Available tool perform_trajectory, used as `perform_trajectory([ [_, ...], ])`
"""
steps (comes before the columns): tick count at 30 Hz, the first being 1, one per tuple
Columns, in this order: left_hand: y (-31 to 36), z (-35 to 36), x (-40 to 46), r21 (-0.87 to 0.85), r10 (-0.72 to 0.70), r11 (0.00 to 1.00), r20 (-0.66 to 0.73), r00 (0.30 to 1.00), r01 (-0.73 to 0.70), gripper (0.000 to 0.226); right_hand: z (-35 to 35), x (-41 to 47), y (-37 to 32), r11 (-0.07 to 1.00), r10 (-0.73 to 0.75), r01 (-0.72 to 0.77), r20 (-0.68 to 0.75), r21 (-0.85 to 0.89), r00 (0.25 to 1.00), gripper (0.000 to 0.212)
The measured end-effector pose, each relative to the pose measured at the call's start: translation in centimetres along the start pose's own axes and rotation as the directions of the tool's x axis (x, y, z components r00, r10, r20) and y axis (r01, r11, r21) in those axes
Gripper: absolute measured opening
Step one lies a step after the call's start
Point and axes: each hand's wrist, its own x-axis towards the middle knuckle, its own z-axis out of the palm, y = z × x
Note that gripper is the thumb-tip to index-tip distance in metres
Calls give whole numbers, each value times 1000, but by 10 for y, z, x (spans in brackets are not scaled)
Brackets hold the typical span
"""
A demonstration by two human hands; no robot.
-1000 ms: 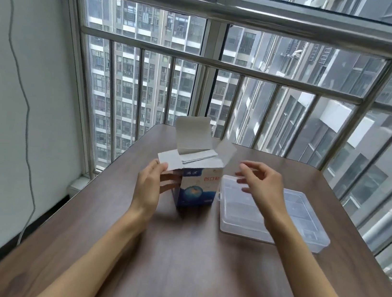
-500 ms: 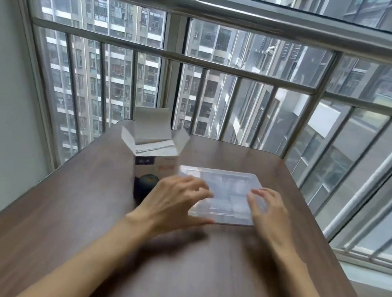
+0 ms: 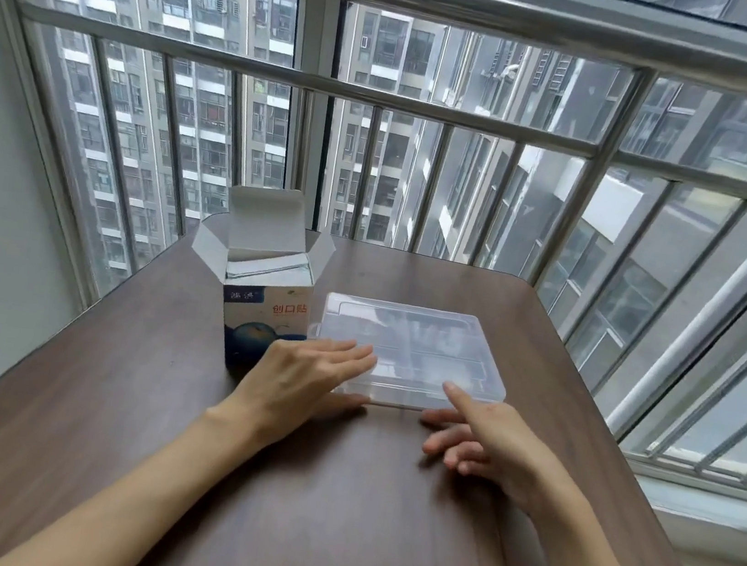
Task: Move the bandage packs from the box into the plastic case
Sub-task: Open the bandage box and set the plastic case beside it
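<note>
Left hand [image 3: 301,375] hides plastic case's [image 3: 419,351] corner (contents unclear).

The box [image 3: 264,296] stands with its flaps open, so its mouth is free from above. The case [image 3: 410,350] lies just beside it on the right, lid closed. Near half of the table [image 3: 329,516] is bare. Behind, the railing [image 3: 387,102] blocks the far edge.
</note>
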Motion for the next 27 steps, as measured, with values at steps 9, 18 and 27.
perform_trajectory([
  [9,-3,5,2,65,69,996,-38,997,-66,43,-1,-1,-2,974,78,-90,62,210,995,50],
  [18,2,11,3,277,242,936,-50,969,-219,41,6,-1,3,962,-62,99,-146,254,987,44],
  [27,-14,1,15,348,368,866,40,929,-358,43,10,-1,5,938,-99,171,-242,300,965,37],
])
